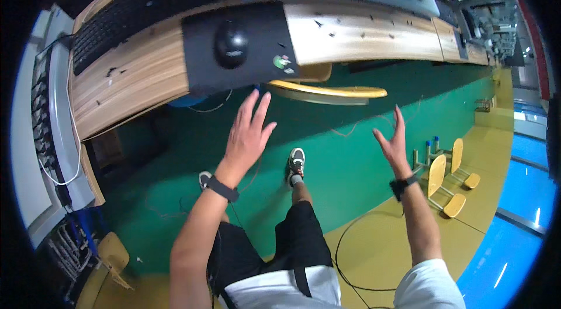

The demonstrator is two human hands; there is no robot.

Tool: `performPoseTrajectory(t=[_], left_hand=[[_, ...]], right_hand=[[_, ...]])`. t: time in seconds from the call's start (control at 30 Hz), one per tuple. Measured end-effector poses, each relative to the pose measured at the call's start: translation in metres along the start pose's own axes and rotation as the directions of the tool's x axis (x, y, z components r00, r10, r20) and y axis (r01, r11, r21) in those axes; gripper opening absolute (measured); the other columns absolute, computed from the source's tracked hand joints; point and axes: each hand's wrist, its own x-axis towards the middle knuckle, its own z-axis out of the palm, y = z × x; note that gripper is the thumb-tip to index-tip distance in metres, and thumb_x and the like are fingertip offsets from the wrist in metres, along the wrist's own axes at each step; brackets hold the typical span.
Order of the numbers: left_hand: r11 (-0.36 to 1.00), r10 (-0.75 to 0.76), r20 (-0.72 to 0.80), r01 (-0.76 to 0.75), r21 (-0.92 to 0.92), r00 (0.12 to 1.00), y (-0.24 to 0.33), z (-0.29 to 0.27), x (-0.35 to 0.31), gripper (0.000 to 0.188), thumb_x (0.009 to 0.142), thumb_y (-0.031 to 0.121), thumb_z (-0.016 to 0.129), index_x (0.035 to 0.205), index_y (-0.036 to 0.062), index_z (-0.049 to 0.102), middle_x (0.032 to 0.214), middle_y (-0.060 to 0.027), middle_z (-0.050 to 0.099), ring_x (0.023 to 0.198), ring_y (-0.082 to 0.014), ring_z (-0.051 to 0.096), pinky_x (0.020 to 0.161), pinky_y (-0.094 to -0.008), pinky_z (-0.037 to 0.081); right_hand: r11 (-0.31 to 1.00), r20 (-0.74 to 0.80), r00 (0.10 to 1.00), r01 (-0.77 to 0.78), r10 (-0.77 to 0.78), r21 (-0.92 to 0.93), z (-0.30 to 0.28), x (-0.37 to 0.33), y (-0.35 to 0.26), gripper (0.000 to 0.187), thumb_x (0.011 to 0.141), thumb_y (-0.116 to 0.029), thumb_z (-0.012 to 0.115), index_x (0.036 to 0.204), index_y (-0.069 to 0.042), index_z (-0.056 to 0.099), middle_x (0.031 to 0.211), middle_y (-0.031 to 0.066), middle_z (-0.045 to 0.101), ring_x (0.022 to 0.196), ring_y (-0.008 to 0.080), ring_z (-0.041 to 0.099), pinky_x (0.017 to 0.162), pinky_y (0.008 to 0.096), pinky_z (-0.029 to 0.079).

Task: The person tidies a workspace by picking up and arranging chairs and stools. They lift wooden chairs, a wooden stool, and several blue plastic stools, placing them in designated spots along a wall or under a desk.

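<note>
My left hand (248, 132) is open, its fingers stretched toward the near edge of a wooden desk (362, 31). It hovers in front of a chair with a yellow wooden rim (336, 90), pushed partly under the desk. Farther right, my right hand (393, 145) hangs over the floor with thumb and fingers apart, also holding nothing. Both hands look apart from the chair. A black mouse (232, 45) rests on a dark mouse pad (201, 31) at the desk's front edge. Small dark scraps (331, 35) lie scattered across the desktop.
A black keyboard (105, 31) sits at the desk's left. Wooden chairs (437, 175) stand on the right, and another chair (113, 250) is at the lower left. A black cable (342, 244) loops over the yellow floor (374, 250) beside the green floor (345, 163).
</note>
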Motion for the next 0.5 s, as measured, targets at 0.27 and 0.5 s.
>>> performPoseTrajectory(t=[0.27,0.5], left_hand=[[0.945,0.065,0.001,-0.062,0.322,0.998,0.047,0.059,0.076,0.034,0.080,0.017,0.072,0.108,0.0009,0.062,0.114,-0.0171,0.062,0.122,-0.0347,0.051,0.108,-0.0489,0.035],[0.935,0.027,-0.115,0.016,0.355,0.993,0.065,0.095,0.084,0.018,0.075,0.005,0.067,0.092,0.0009,0.062,0.092,-0.0136,0.062,0.093,-0.0336,0.056,0.092,-0.0453,0.043]], right_hand=[[0.772,0.270,0.755,0.633,-0.598,-0.058,0.009,0.108,0.018,0.032,0.079,-0.010,0.065,0.109,-0.006,0.055,0.098,0.0103,0.058,0.097,0.0301,0.055,0.093,0.0415,0.044],[0.546,0.310,0.571,0.820,-0.760,-0.171,0.000,0.146,0.048,0.022,0.077,-0.012,0.063,0.098,-0.009,0.056,0.087,0.0079,0.055,0.089,0.0276,0.054,0.090,0.0439,0.043]])
